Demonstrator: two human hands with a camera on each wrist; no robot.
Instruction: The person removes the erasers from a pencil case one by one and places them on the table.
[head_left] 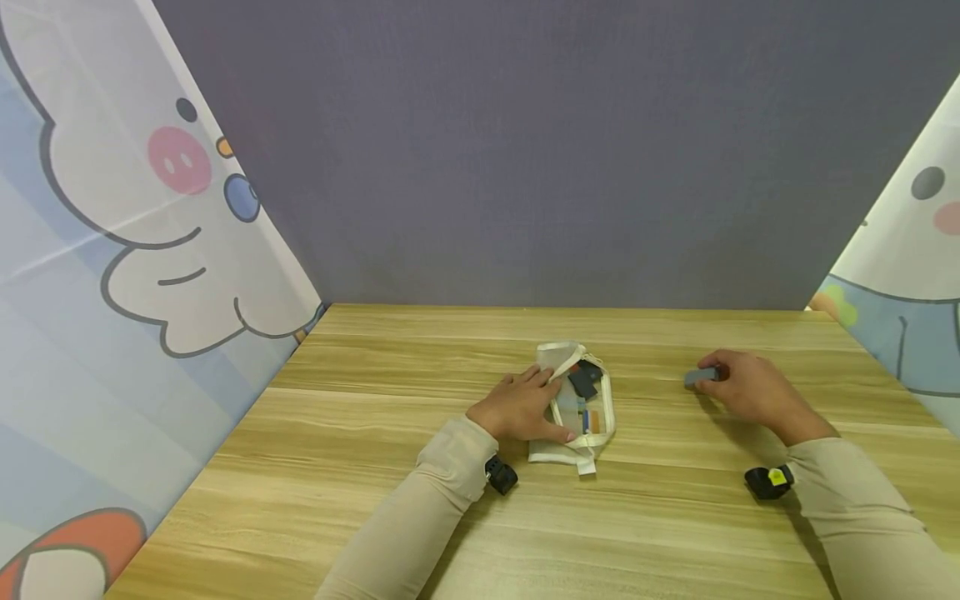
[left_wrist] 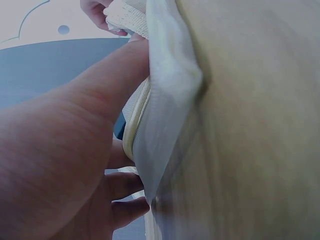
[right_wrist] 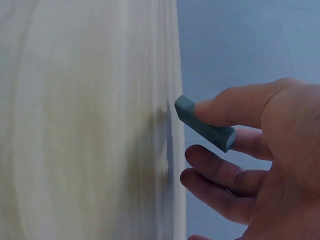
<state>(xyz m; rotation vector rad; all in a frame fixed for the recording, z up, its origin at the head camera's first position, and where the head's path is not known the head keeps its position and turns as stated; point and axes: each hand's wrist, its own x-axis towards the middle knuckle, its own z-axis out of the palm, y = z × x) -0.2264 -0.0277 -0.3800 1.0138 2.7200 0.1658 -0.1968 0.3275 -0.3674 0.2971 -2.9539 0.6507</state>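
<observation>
A white zip pouch with a mesh front lies on the table, its zipped opening facing right. My left hand rests on it with fingers spread, the thumb along the lower rim. Inside the opening show dark flat pieces and a small blue and orange item. In the left wrist view the thumb lies against the pouch's pale cloth. To the right, my right hand pinches a small grey-blue block between thumb and index finger. The right wrist view shows the block tilted and just off the table.
The wooden table ends at a grey panel at the back. Cartoon-printed cloths stand at the left and right. Black wrist cameras sit under both wrists.
</observation>
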